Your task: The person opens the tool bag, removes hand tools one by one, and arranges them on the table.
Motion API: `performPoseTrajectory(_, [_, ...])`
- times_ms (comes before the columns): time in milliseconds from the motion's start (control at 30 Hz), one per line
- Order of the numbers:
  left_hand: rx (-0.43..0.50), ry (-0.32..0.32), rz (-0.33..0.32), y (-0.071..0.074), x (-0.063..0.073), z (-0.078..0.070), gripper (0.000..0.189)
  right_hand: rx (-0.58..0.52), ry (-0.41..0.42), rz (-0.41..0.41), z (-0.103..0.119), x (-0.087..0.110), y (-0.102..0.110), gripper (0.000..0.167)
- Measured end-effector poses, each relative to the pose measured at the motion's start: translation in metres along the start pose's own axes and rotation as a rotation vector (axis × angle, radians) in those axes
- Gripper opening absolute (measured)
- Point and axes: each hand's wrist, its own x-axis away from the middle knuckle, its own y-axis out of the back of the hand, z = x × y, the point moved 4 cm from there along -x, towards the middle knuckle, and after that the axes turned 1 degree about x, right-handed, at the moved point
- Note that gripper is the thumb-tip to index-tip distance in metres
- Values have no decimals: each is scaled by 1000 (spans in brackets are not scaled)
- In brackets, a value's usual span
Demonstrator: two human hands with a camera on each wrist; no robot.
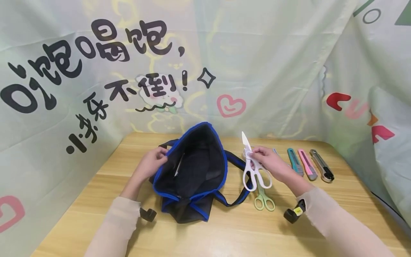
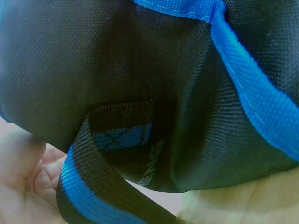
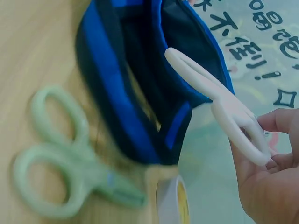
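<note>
A black tool bag (image 1: 221, 167) with blue trim sits on the table, its mouth gaping toward me. My left hand (image 1: 150, 165) pinches the left side of its rim; in the left wrist view a black-and-blue strap (image 2: 86, 186) hangs beside the palm. Inside the bag lies a thin pale object (image 1: 178, 167), its kind unclear. To the right of the bag, my right hand (image 1: 269, 162) holds white scissors (image 1: 251, 162) above the table, blade upward and handles down. Under them lie light green scissors (image 1: 261, 200), blades partly hidden in the head view.
Teal (image 1: 294, 160), pink (image 1: 307, 164) and grey-black (image 1: 321, 166) utility knives lie at the right. A tape roll (image 3: 170, 200) stands beyond the green scissors. A bag strap (image 1: 236, 201) loops over the table beside them. Printed cloth (image 1: 273, 71) hangs behind and along the sides.
</note>
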Motion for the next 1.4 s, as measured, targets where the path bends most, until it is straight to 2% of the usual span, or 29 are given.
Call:
performPoseTrajectory(367, [-14,6,6,-1,-2,-2,26,143,-84,-50,-36,41,48,36])
performPoseTrajectory(600, [-15,-10,-1,-1,-2,0,26,144,-123,-42,-61,62,64,38])
performPoseTrajectory(967, [-25,-14,10,0,1,7,25,25,-169,16,-85,80,61,31])
performPoseTrajectory(1200, [-14,-14,3,-2,3,6,24,73,-193,18,-94,88,58,29])
performPoseTrajectory(1400, [-14,-2,2,-1,5,4,24,90,-181,12,-100,89,55,28])
